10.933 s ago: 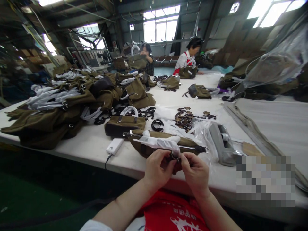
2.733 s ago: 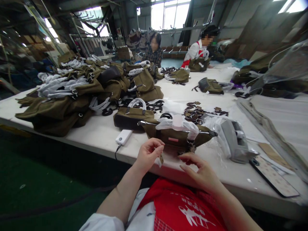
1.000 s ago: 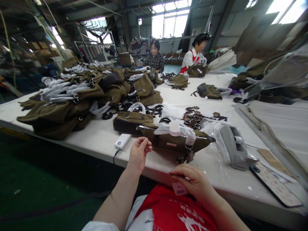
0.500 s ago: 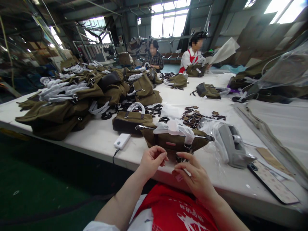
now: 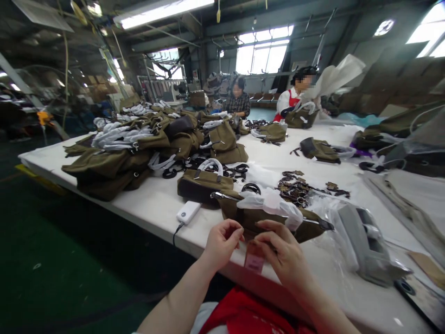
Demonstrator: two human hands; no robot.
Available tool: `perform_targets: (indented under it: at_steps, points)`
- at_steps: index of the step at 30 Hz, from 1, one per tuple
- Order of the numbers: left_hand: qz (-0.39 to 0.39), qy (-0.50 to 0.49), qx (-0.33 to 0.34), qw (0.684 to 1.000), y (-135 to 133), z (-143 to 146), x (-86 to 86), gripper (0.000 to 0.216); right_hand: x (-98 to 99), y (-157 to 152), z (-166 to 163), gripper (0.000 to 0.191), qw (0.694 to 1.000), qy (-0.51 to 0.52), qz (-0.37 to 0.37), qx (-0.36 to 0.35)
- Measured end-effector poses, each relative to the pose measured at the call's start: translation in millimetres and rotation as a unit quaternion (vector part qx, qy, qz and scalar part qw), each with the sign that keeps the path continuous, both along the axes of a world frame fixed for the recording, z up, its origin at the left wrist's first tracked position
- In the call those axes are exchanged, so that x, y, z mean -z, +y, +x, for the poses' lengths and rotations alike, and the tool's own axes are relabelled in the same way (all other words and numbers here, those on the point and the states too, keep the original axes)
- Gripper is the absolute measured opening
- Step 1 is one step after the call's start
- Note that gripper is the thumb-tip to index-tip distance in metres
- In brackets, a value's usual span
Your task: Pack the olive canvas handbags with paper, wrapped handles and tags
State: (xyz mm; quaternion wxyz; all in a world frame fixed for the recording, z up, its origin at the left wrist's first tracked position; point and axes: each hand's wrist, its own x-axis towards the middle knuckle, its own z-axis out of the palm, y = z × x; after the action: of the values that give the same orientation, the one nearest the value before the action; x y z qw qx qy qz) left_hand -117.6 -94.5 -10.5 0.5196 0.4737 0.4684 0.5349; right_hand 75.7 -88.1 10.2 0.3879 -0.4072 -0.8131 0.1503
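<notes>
Close to the table's front edge, my left hand [image 5: 223, 243] is closed in a pinch; whatever is between its fingertips is too small to make out. Opposite it, my right hand [image 5: 283, 250] pinches a small brownish-pink tag [image 5: 254, 260], which hangs below the thumb and forefinger. Just beyond both hands lies an olive-green handbag [image 5: 239, 215] with a zipped top and dark ends. White wrapping [image 5: 274, 204] covers its handles. My right fingers overlap the bag's front in the view; I cannot tell whether they touch it.
A smaller olive bag [image 5: 200, 182] and a white power bank [image 5: 188, 212] with a cable stand left. Dark metal-trimmed charms [image 5: 295, 188] lie behind, a grey tape dispenser [image 5: 365, 246] and phone [image 5: 422, 301] right. Bags [image 5: 107, 167] pile far left; two people work across the table.
The view has shifted, so the table scene sits lower and mostly further right. The tag in my right hand has turned and now shows more fully. Both hands stay pinched close together.
</notes>
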Motion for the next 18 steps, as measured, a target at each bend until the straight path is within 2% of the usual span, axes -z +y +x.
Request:
perform_targets:
  at_steps: [3, 7, 10, 12, 15, 18]
  points:
    - [0.008, 0.005, -0.015, 1.000, 3.2, -5.8, 2.6, 0.023, -2.1, 7.7, -5.4, 0.019, 0.999, 0.033, -0.014, 0.006]
    - [0.015, 0.014, -0.023, 1.000, 7.0, -10.2, 3.1, 0.022, 2.3, 17.6, -9.6, 0.019, 0.986, 0.076, -0.148, 0.025]
    - [0.028, 0.028, -0.028, 0.999, 11.5, -13.5, -0.7, 0.021, 7.1, 22.7, -14.7, 0.024, 0.954, 0.148, -0.258, 0.029]
    - [0.041, 0.051, -0.041, 0.997, 18.6, -17.1, -5.3, 0.022, 7.0, 26.2, -19.6, 0.030, 0.936, 0.188, -0.295, 0.031]
    - [0.079, 0.132, -0.064, 0.986, 38.4, -23.5, -15.9, 0.022, 1.9, 34.3, -26.9, 0.035, 0.934, 0.183, -0.305, 0.039]
    - [0.147, 0.283, -0.077, 0.945, 65.4, -28.5, -30.4, 0.022, -2.6, 45.3, -30.8, 0.036, 0.971, 0.088, -0.207, 0.083]
